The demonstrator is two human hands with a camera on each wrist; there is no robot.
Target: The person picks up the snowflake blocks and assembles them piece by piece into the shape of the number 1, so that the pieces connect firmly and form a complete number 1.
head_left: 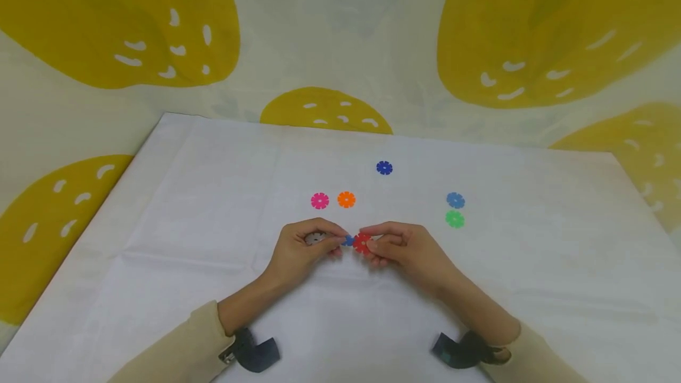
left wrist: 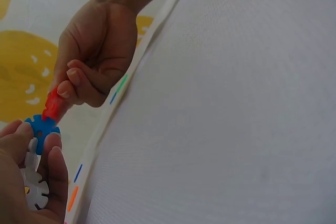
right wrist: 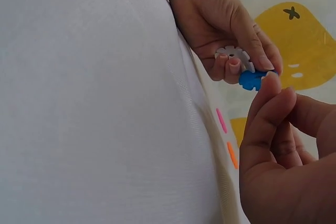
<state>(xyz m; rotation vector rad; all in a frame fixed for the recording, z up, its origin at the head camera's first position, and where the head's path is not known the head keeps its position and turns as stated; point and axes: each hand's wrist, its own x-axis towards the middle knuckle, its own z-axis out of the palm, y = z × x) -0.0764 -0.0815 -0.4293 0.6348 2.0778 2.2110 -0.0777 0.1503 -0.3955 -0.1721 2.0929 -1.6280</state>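
Where the red disc [head_left: 362, 243] meets the blue disc [head_left: 348, 240], over the table [head_left: 197, 194], a skewed push could make them slip, since the right hand [head_left: 409, 248] pinches red near its rim; the left hand [head_left: 299, 252] pinches blue, and too hard a twist might loosen the white disc [left wrist: 38, 188] seemingly joined to it.

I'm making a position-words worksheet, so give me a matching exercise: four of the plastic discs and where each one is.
Column one
1. Red disc
2. Pink disc
3. Dark blue disc
4. Green disc

Column two
A. Nearest the far edge of the white tabletop
B. Pinched by the right hand
C. Next to the light blue disc
D. Left of the orange disc

Pairs: 1-B; 2-D; 3-A; 4-C
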